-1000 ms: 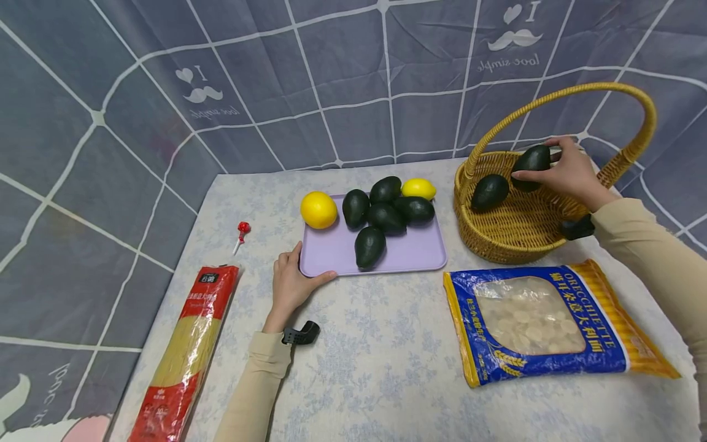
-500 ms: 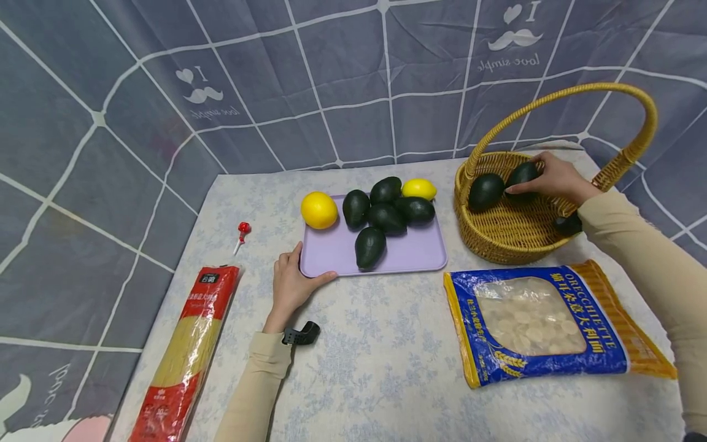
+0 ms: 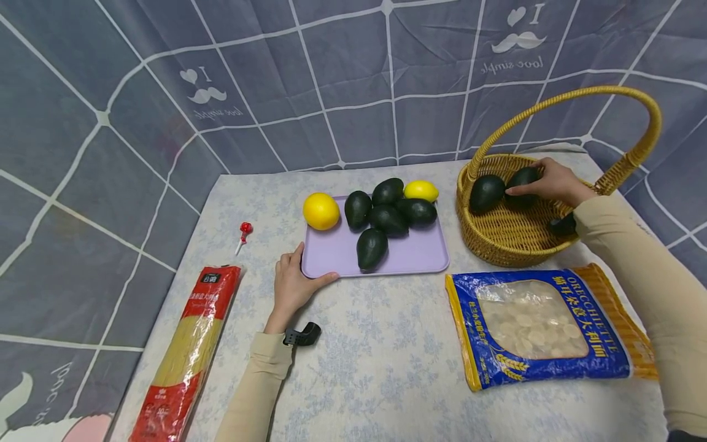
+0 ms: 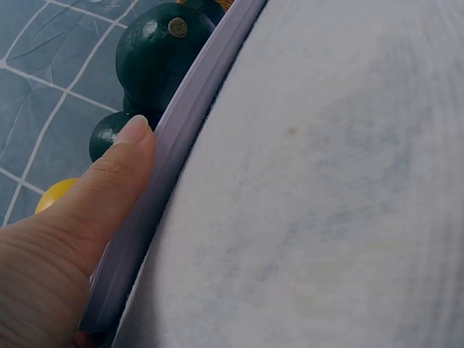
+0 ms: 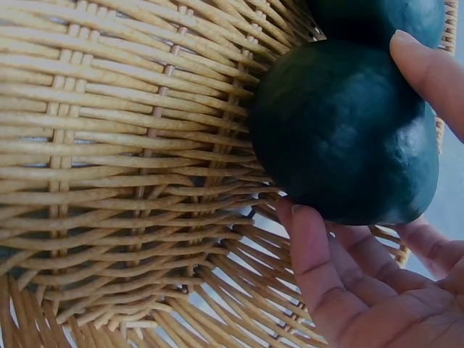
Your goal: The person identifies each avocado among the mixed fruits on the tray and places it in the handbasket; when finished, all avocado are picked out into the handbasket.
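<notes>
In the basket (image 3: 499,242) on the right, my right hand (image 3: 559,183) holds a dark green avocado (image 3: 521,182), thumb on one side and fingertips on the other. The right wrist view shows this avocado (image 5: 341,138) low against the wicker, touching a second avocado (image 5: 384,18) behind it. My left hand (image 3: 293,285) grips the front left corner of a lilac tray (image 3: 411,255), its thumb along the front rim. On the tray lie several avocados (image 3: 372,248), with a yellow lemon (image 3: 421,190) at the back right and a rounder yellow fruit (image 3: 321,211) at the back left.
A high arched handle (image 3: 563,98) spans the basket. In front of it lies a blue bag of orecchiette (image 3: 533,325). At the left are a red packet of spaghetti (image 3: 188,350) and a red lollipop (image 3: 245,229). A grey patterned cloth (image 3: 353,80) hangs behind the table.
My right hand has lowered the avocado into the basket and moved it slightly left, beside the other one, which shifted a little. The left hand keeps its place on the tray.
</notes>
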The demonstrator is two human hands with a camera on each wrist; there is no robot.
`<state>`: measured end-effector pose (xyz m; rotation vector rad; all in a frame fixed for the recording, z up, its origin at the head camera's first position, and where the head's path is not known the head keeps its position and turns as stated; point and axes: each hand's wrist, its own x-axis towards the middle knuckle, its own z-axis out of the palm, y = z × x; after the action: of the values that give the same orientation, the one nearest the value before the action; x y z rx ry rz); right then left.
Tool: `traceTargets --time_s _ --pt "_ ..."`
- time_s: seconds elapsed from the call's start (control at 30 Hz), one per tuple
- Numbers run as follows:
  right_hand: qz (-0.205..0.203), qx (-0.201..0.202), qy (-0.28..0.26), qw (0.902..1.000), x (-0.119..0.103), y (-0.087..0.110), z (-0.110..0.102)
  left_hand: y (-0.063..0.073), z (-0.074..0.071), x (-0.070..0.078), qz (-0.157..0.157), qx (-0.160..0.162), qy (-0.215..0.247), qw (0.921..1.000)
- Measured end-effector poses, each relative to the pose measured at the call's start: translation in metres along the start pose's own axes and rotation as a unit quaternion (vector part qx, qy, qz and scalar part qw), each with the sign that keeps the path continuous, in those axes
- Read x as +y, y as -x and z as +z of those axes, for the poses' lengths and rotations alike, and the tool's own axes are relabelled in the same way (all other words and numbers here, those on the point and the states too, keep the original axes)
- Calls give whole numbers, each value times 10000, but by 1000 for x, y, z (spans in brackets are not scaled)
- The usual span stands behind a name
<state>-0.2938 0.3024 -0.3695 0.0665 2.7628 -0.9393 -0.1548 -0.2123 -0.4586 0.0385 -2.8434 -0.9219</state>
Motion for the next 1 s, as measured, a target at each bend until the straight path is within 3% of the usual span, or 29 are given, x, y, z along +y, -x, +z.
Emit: traceTargets --time_s 0.23,0.47,0.8,1.0 --pt "138 -20 -315 9994 0 -4 3 1 -1 1 -26 -12 -22 10000" --pt "218 134 -581 9980 24 -24 8 0 0 0 -21 -11 -29 10000" --pt "-45 55 -498 9987 0 -7 7 0 1 -1 -2 16 -47 10000" --pt "46 18 -562 9984 20 -23 9 -1 1 -2 -1 -6 -56 10000"
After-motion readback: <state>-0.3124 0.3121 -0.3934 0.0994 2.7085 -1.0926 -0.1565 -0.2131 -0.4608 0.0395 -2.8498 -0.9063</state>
